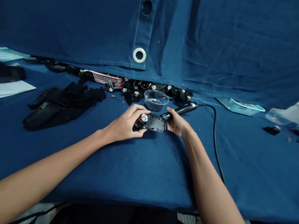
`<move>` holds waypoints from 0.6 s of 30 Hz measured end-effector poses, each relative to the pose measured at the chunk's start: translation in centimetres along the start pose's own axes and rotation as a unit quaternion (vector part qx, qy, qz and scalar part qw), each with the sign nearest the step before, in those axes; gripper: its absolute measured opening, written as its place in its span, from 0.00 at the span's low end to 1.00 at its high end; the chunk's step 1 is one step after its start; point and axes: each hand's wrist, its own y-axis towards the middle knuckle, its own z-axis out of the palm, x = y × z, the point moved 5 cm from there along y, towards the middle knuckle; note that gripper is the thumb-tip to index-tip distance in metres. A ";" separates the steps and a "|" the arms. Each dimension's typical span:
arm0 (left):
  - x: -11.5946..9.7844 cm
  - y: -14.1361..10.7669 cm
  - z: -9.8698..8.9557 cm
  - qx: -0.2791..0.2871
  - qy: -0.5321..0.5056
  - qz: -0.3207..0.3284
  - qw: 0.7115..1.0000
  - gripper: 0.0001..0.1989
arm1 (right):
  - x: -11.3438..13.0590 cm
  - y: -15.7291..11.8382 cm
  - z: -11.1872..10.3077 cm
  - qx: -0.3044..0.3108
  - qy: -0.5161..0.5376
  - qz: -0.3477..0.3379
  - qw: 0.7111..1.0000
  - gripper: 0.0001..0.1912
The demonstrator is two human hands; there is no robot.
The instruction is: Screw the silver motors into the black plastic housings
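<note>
A black plastic housing (155, 123) with a white round part and red wires at its left end is held above the blue cloth. My left hand (128, 123) grips that left end between thumb and fingers. At the right end is my right hand (177, 123), closed around a black corded electric screwdriver (183, 110) whose cable end points up to the right. The tool's tip is hard to make out near the housing. Just behind the housing stands a clear round tub (155, 101) of small dark pieces.
Behind the tub lie several black parts with red wires (137, 88) and a pink basket (106, 79). Black cloth-like items (68, 103) lie left, white paper (3, 91) farther left. A teal basket (239, 106) stands right. The cable (214, 135) curves beside my right forearm. Blue cloth (96, 16) hangs behind.
</note>
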 end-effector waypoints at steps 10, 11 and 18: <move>-0.1 0.2 -2.6 -0.141 -0.030 -0.042 0.989 0.25 | -0.8 0.1 -0.4 -0.038 -0.224 0.061 0.972 0.24; -0.1 0.2 -2.7 -0.147 -0.032 -0.051 0.987 0.25 | -0.4 -0.2 -0.5 -0.047 -0.243 0.049 0.968 0.23; 1.2 0.3 -2.7 -0.204 -0.169 -0.162 0.950 0.23 | 5.5 -6.5 2.5 -0.012 -0.101 -0.314 0.944 0.27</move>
